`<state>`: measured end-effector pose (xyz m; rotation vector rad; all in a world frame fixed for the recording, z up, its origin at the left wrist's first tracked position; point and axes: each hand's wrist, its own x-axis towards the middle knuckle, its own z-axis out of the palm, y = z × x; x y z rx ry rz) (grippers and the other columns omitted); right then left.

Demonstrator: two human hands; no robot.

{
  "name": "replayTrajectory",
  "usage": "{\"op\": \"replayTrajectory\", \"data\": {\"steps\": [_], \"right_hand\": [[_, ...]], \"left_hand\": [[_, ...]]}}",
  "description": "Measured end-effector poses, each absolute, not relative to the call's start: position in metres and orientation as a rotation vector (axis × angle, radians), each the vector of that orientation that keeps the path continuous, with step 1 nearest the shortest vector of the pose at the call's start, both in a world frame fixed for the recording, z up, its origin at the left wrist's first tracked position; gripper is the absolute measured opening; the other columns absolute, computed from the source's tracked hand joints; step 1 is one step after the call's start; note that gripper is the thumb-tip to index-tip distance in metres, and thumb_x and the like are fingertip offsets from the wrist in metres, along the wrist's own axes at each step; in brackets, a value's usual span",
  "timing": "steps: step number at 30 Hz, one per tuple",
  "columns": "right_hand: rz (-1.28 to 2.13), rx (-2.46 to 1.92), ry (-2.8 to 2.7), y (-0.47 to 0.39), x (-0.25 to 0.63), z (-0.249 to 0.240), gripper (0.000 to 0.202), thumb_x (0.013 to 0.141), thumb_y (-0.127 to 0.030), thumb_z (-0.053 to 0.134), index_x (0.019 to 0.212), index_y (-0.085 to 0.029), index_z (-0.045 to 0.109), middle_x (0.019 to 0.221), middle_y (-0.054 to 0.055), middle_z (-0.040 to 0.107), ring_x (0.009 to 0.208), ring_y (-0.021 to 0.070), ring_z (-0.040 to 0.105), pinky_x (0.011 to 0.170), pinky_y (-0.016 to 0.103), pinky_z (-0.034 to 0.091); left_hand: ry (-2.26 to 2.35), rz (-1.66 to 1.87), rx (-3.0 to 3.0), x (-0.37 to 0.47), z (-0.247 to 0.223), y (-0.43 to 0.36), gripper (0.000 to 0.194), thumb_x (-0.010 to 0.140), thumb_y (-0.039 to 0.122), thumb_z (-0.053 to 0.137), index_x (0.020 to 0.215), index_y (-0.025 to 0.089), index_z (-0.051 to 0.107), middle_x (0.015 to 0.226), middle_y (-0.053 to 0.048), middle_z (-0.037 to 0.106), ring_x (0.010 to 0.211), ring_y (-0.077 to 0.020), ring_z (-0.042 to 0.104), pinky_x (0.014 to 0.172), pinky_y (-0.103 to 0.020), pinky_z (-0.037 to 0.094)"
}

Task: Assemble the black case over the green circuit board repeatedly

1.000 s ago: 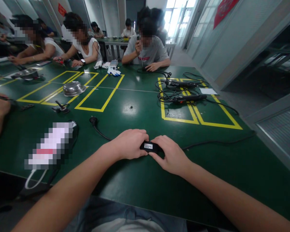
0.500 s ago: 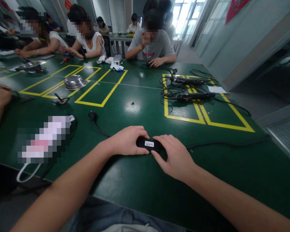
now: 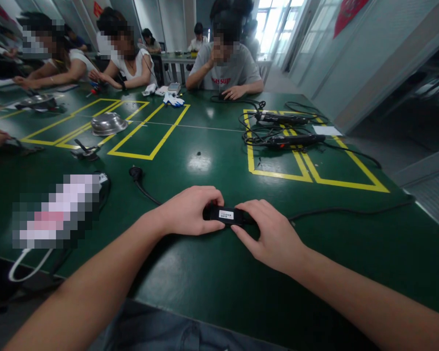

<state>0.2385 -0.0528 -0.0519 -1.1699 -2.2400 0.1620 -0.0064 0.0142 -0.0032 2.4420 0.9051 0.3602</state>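
Note:
Between my hands, on the green table, lies a small black power adapter box (image 3: 227,215) with a white printed label facing up. My left hand (image 3: 190,209) grips its left end with thumb and fingers. On the right end, my right hand (image 3: 269,231) holds it the same way, thumb in front and fingers behind. A black cord with a plug (image 3: 135,172) comes out past my left hand. Another black cord (image 3: 336,210) runs off to the right from beneath my right hand.
Two black corded tools (image 3: 289,140) lie within yellow tape lines at the right. A metal bowl (image 3: 109,124) and a small metal part (image 3: 86,151) sit to the left. Nearer me is a blurred pink-and-white object (image 3: 60,212). Several people sit across the table, near white-and-blue gloves (image 3: 173,100).
My view has shifted slightly, so the table things appear a little farther left. My hands sit slightly farther apart on the adapter box, showing more of its top.

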Motion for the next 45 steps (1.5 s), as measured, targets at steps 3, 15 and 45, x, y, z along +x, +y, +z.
{"op": "replayTrajectory", "data": {"steps": [3,15,45], "right_hand": [[0.169,-1.174,-2.239,-0.053,0.239,-0.051,0.015,0.104,-0.028,0.064,0.118,-0.022,0.066,0.104,0.013,0.077,0.092,0.0306,0.071,0.079,0.046,0.06],[0.207,-1.184,-2.225,-0.051,0.239,-0.053,0.016,0.103,-0.03,0.067,0.118,-0.024,0.066,0.106,0.012,0.077,0.095,0.0317,0.071,0.082,0.048,0.062],[0.247,-1.241,-2.19,-0.052,0.245,-0.052,0.004,0.101,-0.021,0.065,0.102,-0.023,0.068,0.091,0.005,0.073,0.078,0.0219,0.071,0.069,0.034,0.054]], "left_hand": [[0.909,0.354,2.445,-0.006,-0.003,0.014,0.024,0.085,0.033,0.083,0.101,0.019,0.073,0.091,-0.001,0.071,0.079,-0.0181,0.064,0.072,-0.03,0.046],[0.908,0.376,2.437,-0.006,-0.006,0.013,0.026,0.084,0.032,0.081,0.104,0.02,0.07,0.095,-0.002,0.073,0.083,-0.0196,0.066,0.075,-0.031,0.048],[0.994,0.128,2.333,-0.015,0.011,0.011,0.015,0.097,0.027,0.066,0.087,0.023,0.056,0.073,0.003,0.065,0.065,-0.0161,0.058,0.063,-0.03,0.034]]}}
